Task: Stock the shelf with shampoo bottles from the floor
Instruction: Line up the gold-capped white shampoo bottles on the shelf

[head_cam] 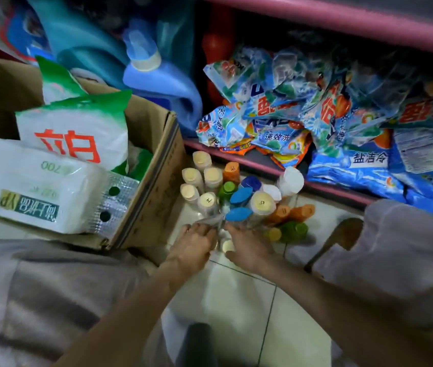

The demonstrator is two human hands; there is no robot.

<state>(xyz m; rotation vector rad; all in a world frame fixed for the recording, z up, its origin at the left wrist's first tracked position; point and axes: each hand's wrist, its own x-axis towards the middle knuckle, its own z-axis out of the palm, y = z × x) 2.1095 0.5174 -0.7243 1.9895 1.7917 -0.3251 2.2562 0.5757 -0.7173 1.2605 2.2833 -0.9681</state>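
Both of our hands are down at the near edge of the bottle cluster on the tiled floor [236,300]. Our left hand [193,242] reaches in with its fingers bent toward a clear bottle, and our right hand [247,247] comes in beside it under a bottle with a blue cap [238,214]. The fingertips are lost among the bottles and some crinkled clear wrap, so we cannot tell whether either hand has closed on anything.

The shampoo bottles [236,197] stand packed together on the floor, just in front of the pink shelf edge [263,165], with cream, orange, green, blue and white caps showing. A cardboard box [152,181] of detergent bags sits just to their left. The shelf above the pink edge is heaped with blue washing powder packets [342,123], and a blue detergent jug [157,78] stands further back.

We judge that we are at the picking-up step, with nearly all of the stocking still ahead. The next move calls for a firm hold on one or two bottles without toppling their neighbours, then a lift to a shelf with free space, which we cannot see from here.
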